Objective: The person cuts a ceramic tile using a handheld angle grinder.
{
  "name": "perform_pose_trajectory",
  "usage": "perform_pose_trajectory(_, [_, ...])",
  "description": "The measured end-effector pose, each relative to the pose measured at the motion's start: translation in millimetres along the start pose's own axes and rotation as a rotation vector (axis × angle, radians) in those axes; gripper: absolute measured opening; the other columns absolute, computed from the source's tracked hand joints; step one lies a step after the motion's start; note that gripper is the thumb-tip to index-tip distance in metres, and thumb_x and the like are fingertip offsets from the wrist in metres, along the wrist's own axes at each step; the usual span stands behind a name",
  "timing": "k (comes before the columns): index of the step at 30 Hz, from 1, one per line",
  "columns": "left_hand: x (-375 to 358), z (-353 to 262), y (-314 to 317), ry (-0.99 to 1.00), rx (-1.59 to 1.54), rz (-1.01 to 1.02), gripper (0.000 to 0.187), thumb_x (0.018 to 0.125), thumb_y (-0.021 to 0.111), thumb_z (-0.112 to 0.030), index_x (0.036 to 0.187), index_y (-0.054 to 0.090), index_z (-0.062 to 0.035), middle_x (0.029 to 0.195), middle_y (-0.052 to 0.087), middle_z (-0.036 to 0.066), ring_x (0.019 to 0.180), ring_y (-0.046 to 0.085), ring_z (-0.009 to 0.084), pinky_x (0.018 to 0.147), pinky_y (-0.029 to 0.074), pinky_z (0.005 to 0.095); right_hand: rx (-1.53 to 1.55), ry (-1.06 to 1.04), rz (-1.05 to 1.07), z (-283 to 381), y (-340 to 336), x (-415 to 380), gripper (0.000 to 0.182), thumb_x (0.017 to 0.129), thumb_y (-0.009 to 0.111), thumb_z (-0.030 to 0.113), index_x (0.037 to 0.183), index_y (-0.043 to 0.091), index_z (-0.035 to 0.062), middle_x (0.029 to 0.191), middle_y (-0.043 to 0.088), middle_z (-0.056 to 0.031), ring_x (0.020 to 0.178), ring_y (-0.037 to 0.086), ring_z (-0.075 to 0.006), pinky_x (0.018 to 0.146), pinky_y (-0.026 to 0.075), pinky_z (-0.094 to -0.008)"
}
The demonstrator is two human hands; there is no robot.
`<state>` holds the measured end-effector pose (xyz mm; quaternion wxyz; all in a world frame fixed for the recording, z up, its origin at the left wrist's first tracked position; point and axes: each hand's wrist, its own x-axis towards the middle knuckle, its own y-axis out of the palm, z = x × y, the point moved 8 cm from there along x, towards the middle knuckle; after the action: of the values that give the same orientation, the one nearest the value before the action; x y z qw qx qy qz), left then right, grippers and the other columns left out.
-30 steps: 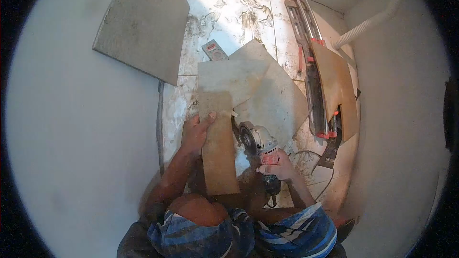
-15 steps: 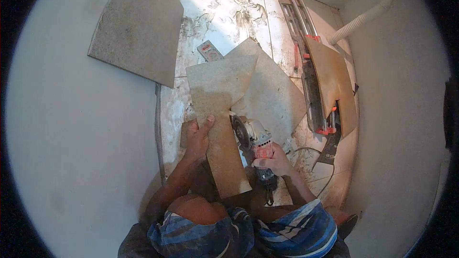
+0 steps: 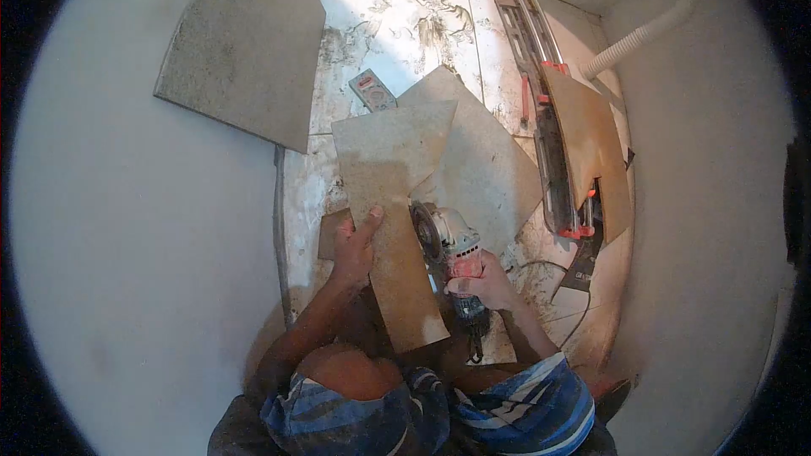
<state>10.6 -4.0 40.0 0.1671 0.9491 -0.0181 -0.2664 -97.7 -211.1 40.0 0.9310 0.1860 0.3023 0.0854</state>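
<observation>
So compared with a second ago, the cut tile [image 3: 384, 257] has turned a bit: its narrow lower end has swung over to the right, and the angle grinder [image 3: 452, 241] now sits closer to its right edge. Versus the half-second-ago view, not much has changed, just a tiny shift of the tile. The left hand [image 3: 358, 245] is gripping the tile by its left edge, thumb lying on the top face, so the tile runs right under that thumb, with the wide part beyond it and the narrow strip coming back toward the knees. The right hand [image 3: 483, 285] is wrapped around the grinder's red and dark body, just right of the strip. The disc [image 3: 427, 232] is right beside the tile's inner corner, though I can't tell if it's touching. A small brown piece [image 3: 333, 235] pokes out behind the left hand. Past all that, a pale slab [image 3: 486, 165] lies on the floor [image 3: 393, 29] partly under the tile, with a small grey box [image 3: 372, 90] near its far end.
</observation>
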Motion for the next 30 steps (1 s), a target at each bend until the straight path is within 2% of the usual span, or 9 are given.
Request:
perform_pose_trajectory(2, [-1,-1,0,0.011,0.015,0.001,0.035,0.097,0.064,-0.028,0.118,0.06,0.0,0.109,0.066,0.006,0.098,0.062,0.0151,0.088,0.05,0.0314,0.028,-0.007,-0.005,4,4,-1,0.042,0.074,0.077,0.003,0.111,0.058,0.0043,0.086,0.061,0.0022,0.076,0.06,-0.0087,0.069,0.053,-0.0271])
perform_pose_trajectory(4, [1,-1,0,0.027,0.018,-0.014,0.035,0.096,0.064,-0.027,0.118,0.06,-0.0002,0.11,0.066,0.006,0.099,0.062,0.0152,0.088,0.05,0.0313,0.023,-0.037,-0.002,8,7,-1,0.032,0.079,0.073,0.003,0.106,0.058,0.005,0.082,0.058,0.0018,0.067,0.053,-0.0067,0.058,0.044,-0.0237])
perform_pose_trajectory(8, [-3,-6,4,0.023,-0.036,0.001,0.034,0.096,0.065,-0.025,0.118,0.06,-0.0004,0.112,0.066,0.006,0.1,0.062,0.0149,0.088,0.05,0.0312,0.013,-0.039,0.052,7,10,2,0.03,0.079,0.074,0.005,0.104,0.058,0.0049,0.081,0.057,0.0026,0.067,0.053,-0.0063,0.057,0.043,-0.0233])
perform_pose_trajectory(11, [1,-1,3,0.084,-0.095,0.012,0.033,0.095,0.066,-0.023,0.119,0.06,-0.0002,0.113,0.066,0.006,0.1,0.062,0.0148,0.088,0.05,0.0314,0.088,-0.072,-0.046,10,6,1,0.027,0.078,0.074,0.005,0.1,0.059,0.0053,0.077,0.056,0.0045,0.064,0.051,-0.0054,0.055,0.04,-0.0224])
perform_pose_trajectory(13, [1,2,-1,0.06,-0.051,-0.015,0.032,0.095,0.066,-0.022,0.118,0.06,-0.0002,0.113,0.066,0.006,0.101,0.062,0.0152,0.089,0.05,0.0316,0.06,-0.033,0.054,3,5,4,0.025,0.078,0.073,0.006,0.099,0.06,0.0051,0.077,0.055,0.0055,0.066,0.051,-0.0051,0.056,0.04,-0.022])
perform_pose_trajectory(17, [-1,2,2,0.029,-0.053,0.011,0.032,0.095,0.065,-0.019,0.121,0.059,-0.0006,0.114,0.065,0.006,0.103,0.062,0.0164,0.091,0.049,0.032,0.076,-0.026,0.013,6,6,2,0.026,0.078,0.073,0.005,0.1,0.061,0.0048,0.078,0.056,0.0056,0.067,0.052,-0.0054,0.057,0.042,-0.0226])
perform_pose_trajectory(19, [-3,-1,6,0.046,-0.082,0.024,0.032,0.096,0.064,-0.019,0.122,0.058,-0.0008,0.115,0.065,0.006,0.103,0.062,0.0166,0.091,0.049,0.0321,0.006,-0.013,-0.005,11,5,1,0.034,0.076,0.078,0.009,0.104,0.059,0.0045,0.085,0.062,0.0024,0.073,0.059,-0.0069,0.067,0.049,-0.0246])
perform_pose_trajectory(26, [-6,-1,9,0.03,-0.124,0.014,0.032,0.096,0.063,-0.017,0.124,0.056,-0.0013,0.118,0.063,0.007,0.103,0.062,0.0165,0.09,0.05,0.0325,0.009,0.009,0.012,7,6,3,0.03,0.077,0.075,0.007,0.103,0.06,0.0041,0.083,0.062,0.0027,0.073,0.059,-0.007,0.068,0.049,-0.0245])
perform_pose_trajectory(30, [-3,4,3,0.036,-0.072,-0.011,0.031,0.096,0.063,-0.017,0.123,0.056,-0.0017,0.116,0.064,0.006,0.101,0.062,0.0161,0.09,0.05,0.0323,0.017,0.021,-0.076,-8,-9,4,0.031,0.078,0.074,0.006,0.105,0.059,0.0034,0.086,0.065,-0.0018,0.075,0.063,-0.0105,0.068,0.052,-0.0266])
